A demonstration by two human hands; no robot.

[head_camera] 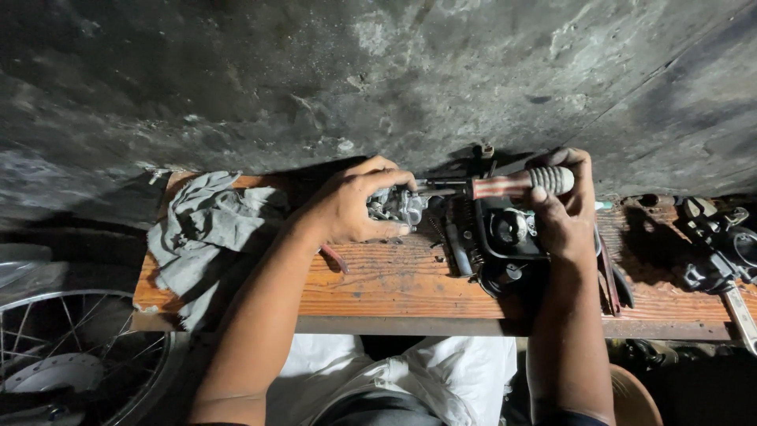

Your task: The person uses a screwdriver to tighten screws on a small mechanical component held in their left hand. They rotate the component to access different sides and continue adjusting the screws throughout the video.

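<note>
**Two hands on a small metal part at the wooden worktop**

The left hand (pixel 351 207) lies over a small grey metal engine part (pixel 397 205); its fingers (pixel 386 177) are curled and pinch the part from above and from the side, so the part sits directly under the fingertips, just above the worktop (pixel 394 288); the right hand (pixel 564 201) is closed around the handle of a screwdriver (pixel 516 183), with the fingers pressed together around the ribbed grey end; the red part of the handle shows just left of these fingers, and the metal shaft runs from there to the engine part, where its tip meets the part beside the left fingertips. Under the right fingers, a black round housing (pixel 509 230) rests on the worktop; between both hands lies a spring (pixel 436 231); well left of the left fingers, a grey rag (pixel 205 225) is crumpled at the worktop's end; a spoked wheel (pixel 75 355) stands below it.
</note>
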